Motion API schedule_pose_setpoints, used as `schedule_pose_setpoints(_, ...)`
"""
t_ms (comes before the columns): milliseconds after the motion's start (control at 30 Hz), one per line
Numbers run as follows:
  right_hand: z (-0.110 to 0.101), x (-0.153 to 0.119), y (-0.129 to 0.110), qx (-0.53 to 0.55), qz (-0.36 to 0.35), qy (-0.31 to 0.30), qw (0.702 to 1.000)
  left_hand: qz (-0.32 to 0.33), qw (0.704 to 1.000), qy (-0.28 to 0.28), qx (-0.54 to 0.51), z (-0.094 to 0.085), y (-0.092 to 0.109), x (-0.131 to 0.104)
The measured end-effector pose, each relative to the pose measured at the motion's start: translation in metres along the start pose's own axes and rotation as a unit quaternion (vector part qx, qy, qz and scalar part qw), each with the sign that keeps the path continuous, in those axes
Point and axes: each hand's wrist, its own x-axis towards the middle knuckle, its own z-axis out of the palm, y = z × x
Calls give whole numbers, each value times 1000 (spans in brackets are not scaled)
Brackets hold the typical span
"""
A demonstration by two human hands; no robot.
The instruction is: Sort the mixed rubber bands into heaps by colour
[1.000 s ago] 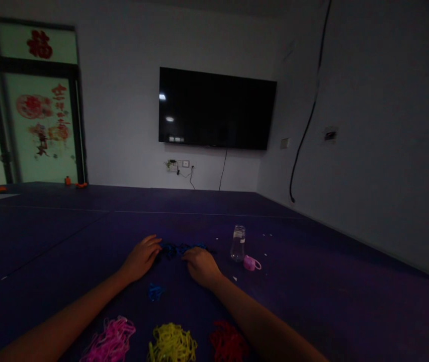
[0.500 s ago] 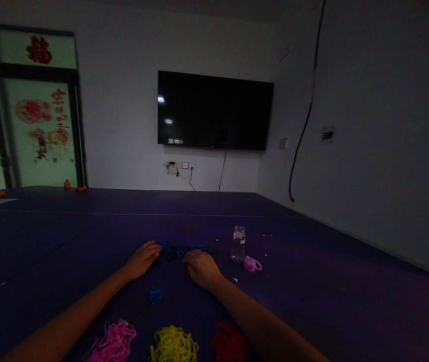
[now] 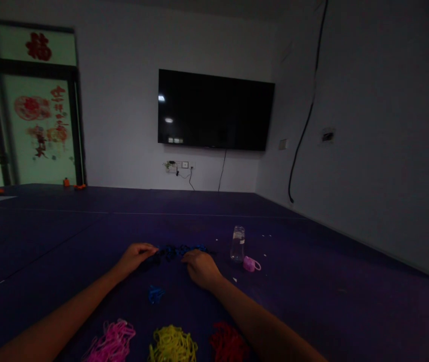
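Observation:
A loose heap of blue and black rubber bands (image 3: 176,252) lies on the dark purple table between my two hands. My left hand (image 3: 138,254) is at the heap's left end, its thumb and fingers pinched together on the edge of the bands. At the right part of the heap, my right hand (image 3: 199,267) has its fingers curled down against the bands; its fingertips are partly hidden. Closer to me lies a small blue clump of bands (image 3: 156,294). Piles of pink bands (image 3: 112,342), yellow bands (image 3: 173,344) and red bands (image 3: 228,343) line the near edge.
Right of my right hand stands a clear bottle (image 3: 237,245), with a pink cap (image 3: 250,264) beside it. White scraps (image 3: 234,279) are scattered about there. Small orange objects (image 3: 80,186) sit at the table's far left, and a television (image 3: 216,110) hangs on the wall.
My left hand has shifted slightly left and its fingers have drawn together into a pinch. The dark bands spread a little further left. My right hand has hardly moved.

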Motion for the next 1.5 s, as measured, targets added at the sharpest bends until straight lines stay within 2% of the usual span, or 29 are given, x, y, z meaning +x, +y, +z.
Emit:
schedule_pose_setpoints(100, 0, -1, 0, 7, 2, 6, 1000, -33, 995, -86, -27, -4, 14, -2)
schedule_pose_setpoints(233, 0, -1, 0, 8, 7, 4, 1000, -70, 972, -206, -85, -9, 31, -4)
schedule_pose_setpoints(300, 0, -1, 0, 6, 6, 1, 1000, -80, 963, -238, -102, -9, 36, -5)
schedule_pose_setpoints(367, 0, 0, 1, 6, 4, 0, 1000, -87, 959, -247, -108, -8, 37, -6)
schedule_pose_setpoints(433, 1, 0, 1, 8, 6, 1, 1000, -90, 963, -228, -110, -4, 34, -7)
schedule_pose_setpoints(533, -1, -1, 0, 21, 4, 16, 1000, -86, 978, -152, -116, 7, 24, -7)
schedule_pose_setpoints(633, -2, -1, -5, 40, -39, 47, 997, -80, 986, -97, -113, 19, 16, -7)
schedule_pose_setpoints(833, 4, 1, -14, 18, -120, 31, 992, -55, 984, -117, -125, 35, 21, -13)
schedule_pose_setpoints(1067, 11, 1, -10, -39, -133, 47, 989, -68, 965, -137, -214, 41, 25, -15)
schedule_pose_setpoints(1233, 11, 1, -11, -58, -127, 47, 989, -68, 967, -136, -204, 41, 23, -14)
schedule_pose_setpoints(1300, 9, 0, -12, -54, -109, 44, 992, -57, 980, -98, -163, 37, 20, -11)
schedule_pose_setpoints(1400, 5, 1, -14, -14, -87, 36, 995, -27, 998, 15, -47, 25, 12, -7)
schedule_pose_setpoints(1500, 4, 5, -18, 69, -74, 21, 995, -1, 993, 102, 60, 11, 2, -3)
